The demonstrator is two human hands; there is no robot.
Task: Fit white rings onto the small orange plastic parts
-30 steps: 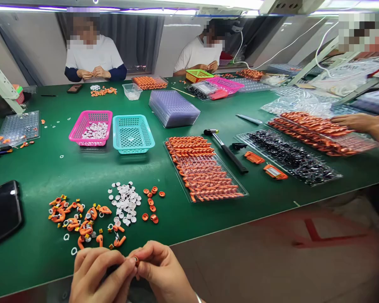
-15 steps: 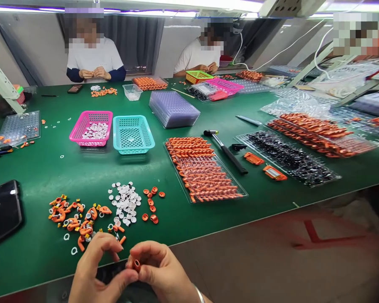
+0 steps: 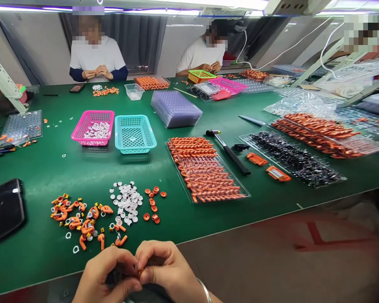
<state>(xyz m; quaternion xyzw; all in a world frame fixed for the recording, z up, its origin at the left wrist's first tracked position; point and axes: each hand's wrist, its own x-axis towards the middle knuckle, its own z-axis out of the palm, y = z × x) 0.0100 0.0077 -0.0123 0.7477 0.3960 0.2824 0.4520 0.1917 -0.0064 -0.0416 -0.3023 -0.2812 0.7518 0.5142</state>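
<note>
Near the table's front edge, my left hand (image 3: 109, 275) and my right hand (image 3: 164, 269) meet, fingertips together. Between them is a small orange part (image 3: 140, 272), mostly hidden by the fingers; my right thumb and fingers pinch it, and my left fingertips press at its side. Just beyond lie a heap of orange earbud-shaped pieces (image 3: 88, 227) with yellow and silver bits, a pile of white discs (image 3: 128, 202), and several orange cups (image 3: 153, 208).
Behind stand a pink basket (image 3: 93, 141) of white pieces and a turquoise basket (image 3: 135, 147). Trays of orange parts (image 3: 205, 168) and black parts (image 3: 297, 158), a hammer (image 3: 232, 153) and a phone (image 3: 6, 210) lie around. Two people sit opposite.
My left fingers have closed in toward the right hand, and the orange part is now more covered. The view has shifted slightly.
</note>
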